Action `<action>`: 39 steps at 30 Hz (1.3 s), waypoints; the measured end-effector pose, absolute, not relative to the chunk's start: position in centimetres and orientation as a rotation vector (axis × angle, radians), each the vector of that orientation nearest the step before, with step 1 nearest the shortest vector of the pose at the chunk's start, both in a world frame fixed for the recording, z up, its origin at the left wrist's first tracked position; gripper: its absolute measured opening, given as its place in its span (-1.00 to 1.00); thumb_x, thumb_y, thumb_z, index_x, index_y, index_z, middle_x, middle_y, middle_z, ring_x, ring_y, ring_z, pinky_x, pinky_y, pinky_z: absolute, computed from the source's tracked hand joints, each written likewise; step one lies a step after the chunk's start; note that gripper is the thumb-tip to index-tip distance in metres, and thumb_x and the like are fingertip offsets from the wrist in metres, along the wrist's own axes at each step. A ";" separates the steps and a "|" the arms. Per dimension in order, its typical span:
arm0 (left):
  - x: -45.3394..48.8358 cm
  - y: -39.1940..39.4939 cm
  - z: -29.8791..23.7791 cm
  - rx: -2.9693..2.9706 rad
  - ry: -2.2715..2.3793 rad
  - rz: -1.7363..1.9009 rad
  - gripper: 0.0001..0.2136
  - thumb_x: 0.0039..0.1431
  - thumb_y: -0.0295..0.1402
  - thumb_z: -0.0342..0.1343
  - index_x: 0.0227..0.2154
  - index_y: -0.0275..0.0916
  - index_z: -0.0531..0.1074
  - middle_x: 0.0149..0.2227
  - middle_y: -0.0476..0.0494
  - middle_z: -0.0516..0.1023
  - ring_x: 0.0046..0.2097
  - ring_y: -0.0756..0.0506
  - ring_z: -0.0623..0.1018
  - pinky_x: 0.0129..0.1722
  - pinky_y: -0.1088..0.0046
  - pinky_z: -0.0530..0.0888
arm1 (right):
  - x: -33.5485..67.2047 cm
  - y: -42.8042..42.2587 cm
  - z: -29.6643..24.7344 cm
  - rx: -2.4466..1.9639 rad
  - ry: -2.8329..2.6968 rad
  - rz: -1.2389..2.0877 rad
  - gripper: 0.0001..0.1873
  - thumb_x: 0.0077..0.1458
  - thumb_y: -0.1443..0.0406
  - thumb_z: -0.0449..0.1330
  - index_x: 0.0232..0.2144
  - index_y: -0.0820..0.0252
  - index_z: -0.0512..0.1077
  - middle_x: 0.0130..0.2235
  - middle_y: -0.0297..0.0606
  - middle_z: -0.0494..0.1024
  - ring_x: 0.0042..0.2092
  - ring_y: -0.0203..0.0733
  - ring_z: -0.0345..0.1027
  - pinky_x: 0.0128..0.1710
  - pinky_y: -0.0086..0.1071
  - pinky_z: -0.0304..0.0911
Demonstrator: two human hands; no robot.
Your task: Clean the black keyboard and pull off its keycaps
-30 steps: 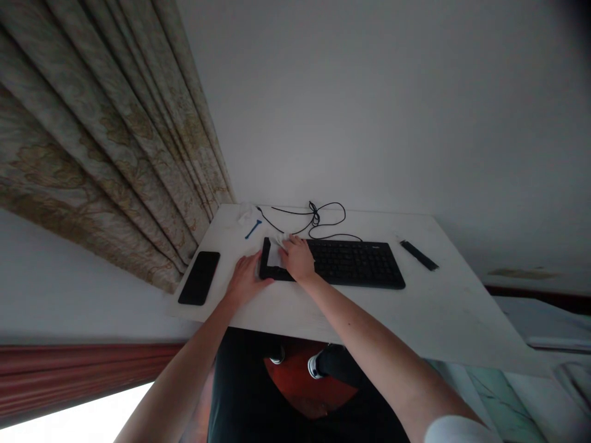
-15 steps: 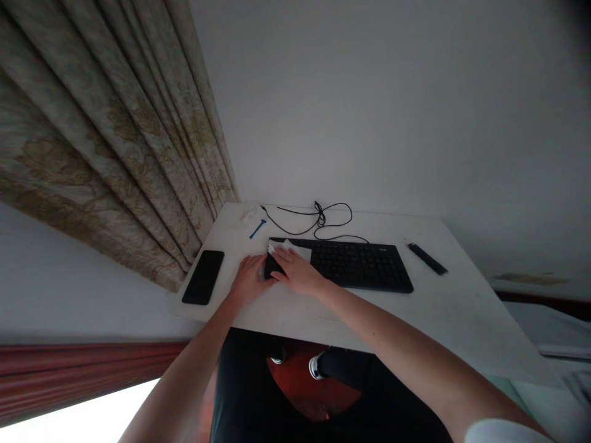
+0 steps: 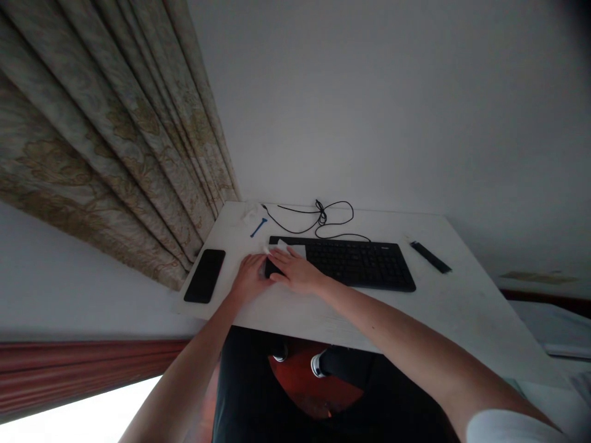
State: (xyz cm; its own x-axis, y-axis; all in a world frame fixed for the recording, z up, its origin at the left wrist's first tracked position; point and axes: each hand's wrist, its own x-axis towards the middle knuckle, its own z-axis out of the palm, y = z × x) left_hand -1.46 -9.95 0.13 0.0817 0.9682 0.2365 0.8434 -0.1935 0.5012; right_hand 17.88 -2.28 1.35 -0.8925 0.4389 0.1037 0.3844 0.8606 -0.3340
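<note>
Our right hand (image 3: 295, 274) lies open, fingers apart, on a white cloth (image 3: 290, 248) at the left end of one black plastic keyboard (image 3: 355, 264), mid-tabletop (image 3: 452, 295). Our left hand (image 3: 249, 279), loosely curled, touches that end, clamped on nothing we can see; one black phone (image 3: 204, 275) lies near the left edge.

Colour reference, by position from the hands. Under the right hand (image 3: 295, 274): white wipe (image 3: 292, 248) on a black keyboard (image 3: 355, 264). Beyond both hands: black cable (image 3: 318, 215) and blue plastic piece (image 3: 258, 227). Left of the left hand (image 3: 252, 278): black phone (image 3: 204, 275) on a white tabletop (image 3: 443, 314). Farther left: beige curtain (image 3: 106, 141) with tan floral pattern.
</note>
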 end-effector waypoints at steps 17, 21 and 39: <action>-1.5 -9.9 -0.3 2.121 1.861 0.753 -0.40 -0.02 -0.26 0.36 0.13 -0.18 0.40 0.13 -0.29 0.52 0.17 -0.34 0.47 0.24 -0.06 0.32 | 19.9 -3.5 1.2 -0.382 -2.926 0.490 -0.33 0.41 -0.01 -0.14 0.38 0.22 0.13 0.39 -0.10 0.16 0.44 -0.11 -0.13 0.43 -0.09 -0.30; -1.2 -9.9 0.4 2.100 1.822 0.732 -0.43 -0.01 -0.29 0.35 0.12 -0.15 0.40 0.11 -0.25 0.54 0.17 -0.32 0.48 0.24 -0.03 0.33 | 19.4 -1.8 1.4 -0.584 -2.848 0.453 -0.33 0.41 0.00 -0.16 0.38 0.27 0.13 0.38 -0.02 0.19 0.43 -0.06 -0.10 0.41 -0.04 -0.23; -0.8 -9.1 0.4 2.100 1.884 0.606 -0.29 -0.05 -0.16 0.38 0.18 -0.18 0.33 0.15 -0.31 0.49 0.19 -0.37 0.45 0.24 -0.03 0.32 | 19.6 -0.9 1.7 -0.769 -2.807 0.375 -0.31 0.41 -0.02 -0.20 0.39 0.25 0.11 0.39 -0.05 0.17 0.43 0.04 -0.10 0.40 0.06 -0.22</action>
